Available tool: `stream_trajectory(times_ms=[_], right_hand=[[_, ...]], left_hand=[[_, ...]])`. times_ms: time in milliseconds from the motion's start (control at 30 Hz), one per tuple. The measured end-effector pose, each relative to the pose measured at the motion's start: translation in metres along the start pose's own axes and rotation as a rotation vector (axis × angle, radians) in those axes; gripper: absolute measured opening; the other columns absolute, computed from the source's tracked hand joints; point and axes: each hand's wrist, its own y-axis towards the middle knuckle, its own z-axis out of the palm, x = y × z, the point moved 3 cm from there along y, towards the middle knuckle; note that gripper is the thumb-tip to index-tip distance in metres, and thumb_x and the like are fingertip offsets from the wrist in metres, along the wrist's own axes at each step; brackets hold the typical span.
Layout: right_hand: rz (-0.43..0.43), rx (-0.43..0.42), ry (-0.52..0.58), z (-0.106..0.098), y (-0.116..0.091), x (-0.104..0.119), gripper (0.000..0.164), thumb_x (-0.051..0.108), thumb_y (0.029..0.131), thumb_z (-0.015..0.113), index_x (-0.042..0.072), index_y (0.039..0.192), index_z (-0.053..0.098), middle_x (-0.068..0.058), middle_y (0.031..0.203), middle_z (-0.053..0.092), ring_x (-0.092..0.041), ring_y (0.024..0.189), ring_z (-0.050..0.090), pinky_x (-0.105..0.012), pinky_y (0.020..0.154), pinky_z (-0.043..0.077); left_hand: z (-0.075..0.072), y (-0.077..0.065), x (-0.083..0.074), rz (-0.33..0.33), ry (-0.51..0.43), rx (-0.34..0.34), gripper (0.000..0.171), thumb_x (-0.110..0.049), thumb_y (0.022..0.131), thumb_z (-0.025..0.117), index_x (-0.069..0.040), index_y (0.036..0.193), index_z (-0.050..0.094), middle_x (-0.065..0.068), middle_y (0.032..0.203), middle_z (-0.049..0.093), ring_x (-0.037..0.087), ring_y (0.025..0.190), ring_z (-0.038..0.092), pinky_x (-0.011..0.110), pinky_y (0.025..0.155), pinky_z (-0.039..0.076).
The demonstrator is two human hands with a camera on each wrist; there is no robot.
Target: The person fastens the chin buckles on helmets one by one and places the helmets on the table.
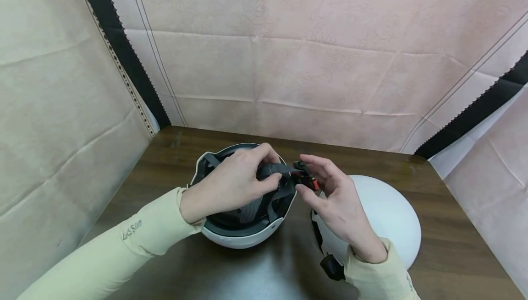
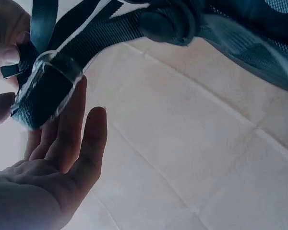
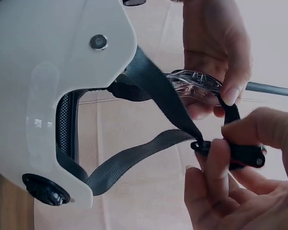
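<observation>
A white helmet lies upturned on the table, its dark padded inside facing up. Grey webbing chin straps rise from it between both hands. My left hand reaches over the helmet and pinches the strap beside a clear plastic chin piece. On the right, my right hand holds a black buckle with a red part between thumb and fingers. Two strap branches run from the helmet side to the buckle. In the right wrist view the hands are close together, with the strap passing between them.
A second white helmet sits dome up on the wooden table, under and beside the right forearm. A black piece sticks out at its front edge. Pale cloth walls stand behind and at both sides.
</observation>
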Motion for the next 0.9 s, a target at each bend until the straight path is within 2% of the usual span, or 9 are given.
stream_trajectory(times_ms=[100,267,367,467,600,733,800,900], right_hand=[[0.007,-0.024,0.01,-0.001,0.001,-0.002,0.048,-0.001,0.089,0.068,0.019,0.131,0.058,-0.003,0.115,0.068,-0.018,0.092,0.063,-0.025,0.069,0.048],[-0.007,-0.109,0.018,-0.005,0.002,-0.003,0.041,-0.002,0.089,0.067,0.016,0.125,0.061,-0.004,0.109,0.069,-0.02,0.077,0.055,-0.023,0.062,0.046],[0.003,-0.166,0.038,-0.009,0.001,-0.003,0.037,-0.002,0.089,0.066,0.013,0.122,0.062,-0.005,0.107,0.069,-0.021,0.082,0.059,-0.023,0.065,0.048],[0.041,-0.226,0.069,-0.013,0.001,-0.004,0.033,-0.002,0.089,0.066,0.01,0.12,0.063,-0.008,0.105,0.069,-0.022,0.089,0.062,-0.023,0.071,0.05],[0.103,-0.278,0.095,-0.016,0.0,-0.007,0.031,0.0,0.089,0.067,0.008,0.119,0.064,-0.009,0.104,0.069,-0.022,0.091,0.062,-0.022,0.074,0.05],[0.146,-0.298,0.098,-0.017,0.002,-0.01,0.031,0.004,0.091,0.067,0.007,0.121,0.064,-0.007,0.104,0.069,-0.022,0.091,0.06,-0.021,0.074,0.049],[0.148,-0.3,0.096,-0.017,0.002,-0.011,0.03,0.005,0.091,0.067,0.007,0.121,0.065,-0.008,0.105,0.069,-0.022,0.091,0.06,-0.02,0.074,0.049],[0.108,-0.291,0.071,-0.016,0.004,-0.013,0.03,0.005,0.092,0.066,0.007,0.122,0.066,-0.008,0.105,0.067,-0.02,0.092,0.06,-0.019,0.076,0.05]], left_hand=[[-0.001,-0.001,0.003,-0.039,-0.07,0.011,0.018,-0.011,0.091,0.062,-0.011,0.107,0.054,0.0,0.091,0.062,0.013,0.059,0.054,0.03,0.051,0.046],[-0.007,-0.002,0.009,-0.099,-0.137,-0.04,0.015,-0.007,0.09,0.056,-0.011,0.104,0.05,0.004,0.083,0.055,0.019,0.054,0.047,0.034,0.051,0.041],[-0.011,-0.002,0.012,-0.115,-0.173,-0.08,0.015,-0.008,0.09,0.054,-0.011,0.104,0.051,0.006,0.08,0.052,0.021,0.058,0.046,0.034,0.054,0.04],[-0.015,-0.002,0.013,-0.094,-0.212,-0.106,0.015,-0.009,0.091,0.057,-0.011,0.105,0.055,0.006,0.082,0.054,0.022,0.065,0.049,0.035,0.057,0.041],[-0.018,-0.003,0.013,-0.066,-0.231,-0.107,0.013,-0.017,0.092,0.065,-0.013,0.104,0.065,0.004,0.08,0.056,0.02,0.066,0.05,0.033,0.056,0.041],[-0.019,-0.003,0.013,-0.075,-0.215,-0.101,0.013,-0.03,0.092,0.068,-0.021,0.1,0.071,0.0,0.069,0.052,0.017,0.06,0.046,0.031,0.051,0.036],[-0.019,-0.003,0.013,-0.082,-0.204,-0.097,0.013,-0.036,0.092,0.067,-0.024,0.096,0.072,-0.001,0.065,0.047,0.017,0.056,0.042,0.031,0.049,0.033],[-0.02,-0.003,0.013,-0.094,-0.204,-0.089,0.018,-0.042,0.092,0.065,-0.025,0.089,0.07,-0.001,0.062,0.041,0.017,0.052,0.037,0.031,0.047,0.03]])
